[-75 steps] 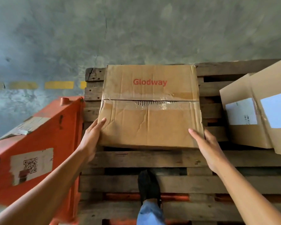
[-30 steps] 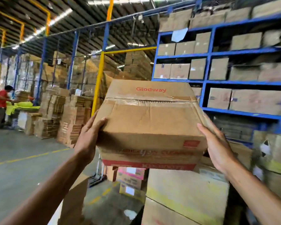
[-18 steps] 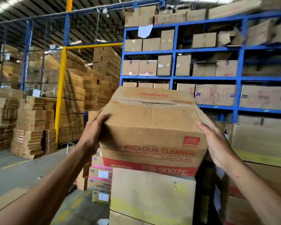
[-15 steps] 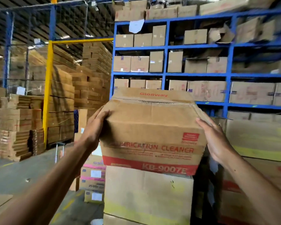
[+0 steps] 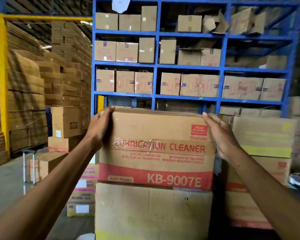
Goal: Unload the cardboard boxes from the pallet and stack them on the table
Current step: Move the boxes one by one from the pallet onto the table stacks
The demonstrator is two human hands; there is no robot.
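1. The tall blue steel shelving rack (image 5: 222,68) fills the upper centre and right of the frame. Its bays are packed with plain brown cartons; what those cartons contain cannot be told, as nearly all are shut. One carton in the top row, upper right, looks crushed and torn open.

2. The plain brown cardboard box with a yellow band along its base (image 5: 151,210) sits at lower centre and serves as the support. Its flaps are closed; its contents are hidden. The table itself cannot be made out.

3. The brown cardboard box printed "LUBRICATION CLEANER KB-9007E" with a red band (image 5: 156,163) stands in the centre of the frame, resting on the plain box. It is sealed, with wrinkled tape across the front; nothing inside is seen.

4. This upper box appears to overhang the lower one slightly on the right. A tip or slide toward the neighbouring stack of yellow-striped cartons (image 5: 263,135) could follow if it is let go before being squared.

5. The left hand (image 5: 98,129) is curled over the top left corner, and the right hand (image 5: 218,135) is pressed flat and spread against the right side; the box is gripped between them. Fingers could be pinched against the neighbouring stack.
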